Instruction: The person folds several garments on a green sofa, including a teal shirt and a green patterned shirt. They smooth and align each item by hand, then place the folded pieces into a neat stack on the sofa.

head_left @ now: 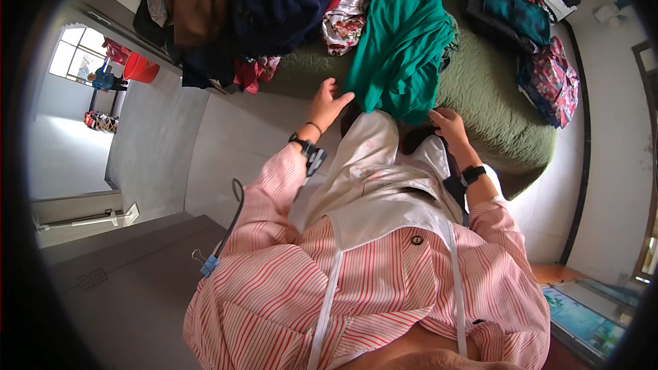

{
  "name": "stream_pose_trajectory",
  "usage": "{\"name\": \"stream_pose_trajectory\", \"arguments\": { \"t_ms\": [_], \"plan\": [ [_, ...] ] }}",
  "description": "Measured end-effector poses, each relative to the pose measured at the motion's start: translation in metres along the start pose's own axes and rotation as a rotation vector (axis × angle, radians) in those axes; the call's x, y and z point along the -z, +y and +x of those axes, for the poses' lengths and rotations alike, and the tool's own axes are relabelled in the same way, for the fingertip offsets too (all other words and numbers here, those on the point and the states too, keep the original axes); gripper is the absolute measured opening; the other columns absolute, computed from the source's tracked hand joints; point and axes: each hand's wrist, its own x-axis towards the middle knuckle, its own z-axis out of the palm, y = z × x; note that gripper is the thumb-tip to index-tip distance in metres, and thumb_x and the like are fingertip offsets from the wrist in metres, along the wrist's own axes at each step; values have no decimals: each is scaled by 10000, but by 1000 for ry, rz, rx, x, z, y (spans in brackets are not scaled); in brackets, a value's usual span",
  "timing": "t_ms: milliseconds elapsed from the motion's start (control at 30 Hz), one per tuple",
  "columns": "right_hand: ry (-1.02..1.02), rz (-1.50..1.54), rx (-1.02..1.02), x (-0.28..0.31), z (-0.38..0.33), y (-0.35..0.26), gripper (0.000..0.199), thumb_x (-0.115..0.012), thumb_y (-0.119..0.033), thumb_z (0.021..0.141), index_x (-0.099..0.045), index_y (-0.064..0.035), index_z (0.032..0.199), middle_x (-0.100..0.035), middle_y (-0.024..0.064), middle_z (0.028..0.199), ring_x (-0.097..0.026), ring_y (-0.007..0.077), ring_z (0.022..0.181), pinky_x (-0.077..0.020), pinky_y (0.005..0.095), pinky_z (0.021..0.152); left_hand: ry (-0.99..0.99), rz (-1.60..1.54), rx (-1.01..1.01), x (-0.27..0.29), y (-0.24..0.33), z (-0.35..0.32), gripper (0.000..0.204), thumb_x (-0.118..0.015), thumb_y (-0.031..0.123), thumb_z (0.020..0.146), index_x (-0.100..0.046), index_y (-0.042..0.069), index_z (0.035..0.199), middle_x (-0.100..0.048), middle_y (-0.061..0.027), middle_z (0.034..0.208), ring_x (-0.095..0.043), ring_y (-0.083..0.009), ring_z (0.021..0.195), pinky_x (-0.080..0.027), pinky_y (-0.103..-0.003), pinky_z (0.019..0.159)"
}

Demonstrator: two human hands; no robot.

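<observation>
pink-striped shirt (pixel 384 284) | white apron (pixel 384 219) | black wrist straps (pixel 472 175) | blue clip (pixel 210 266)

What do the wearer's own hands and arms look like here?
Both arms wear pale sleeves with red stripes. The left hand has a thin dark band and a black strapped device at its wrist; the right hand, a black wristband. A black cable and blue clip show by the left sleeve.

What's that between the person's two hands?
A green garment: in the head view, its lower end spreads between the left hand and the right hand.
</observation>
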Motion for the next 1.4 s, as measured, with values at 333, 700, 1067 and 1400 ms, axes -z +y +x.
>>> {"name": "stream_pose_trajectory", "arguments": {
  "t_ms": [333,700,1067,1400],
  "plan": [
    [-104,293,-20,-25,8,1,251,-692,-269,891,-655,-91,1064,-672,16,951,-607,126,816,-476,296,716,-206,-491,385,-29,37,8,265,-706,176,858,-631,48,1078,-678,-34,973,-623,-132,903,-493,-323,777],
    [-478,487,-89,18,-87,-23,239,-620,-133,930,-623,19,1115,-694,94,1036,-693,179,841,-578,320,739,-488,-846,713,26,88,-87,178,-589,191,949,-635,95,1092,-697,-51,1049,-674,-192,904,-553,-365,730],
    [-541,693,-131,10,-58,-41,196,-529,-210,993,-580,-53,1097,-690,85,981,-672,201,754,-549,311,599,-489,-1200,743,16,78,-37,142,-572,218,960,-610,87,997,-696,-97,898,-680,-256,863,-562,-426,812],
    [-326,1108,-58,5,25,-46,234,-506,-189,1000,-504,2,1135,-623,133,1108,-629,282,967,-557,352,734,-175,-1186,585,-33,71,49,191,-561,194,968,-558,47,1090,-626,-111,1104,-586,-275,1053,-472,-433,947]
  ]
}}
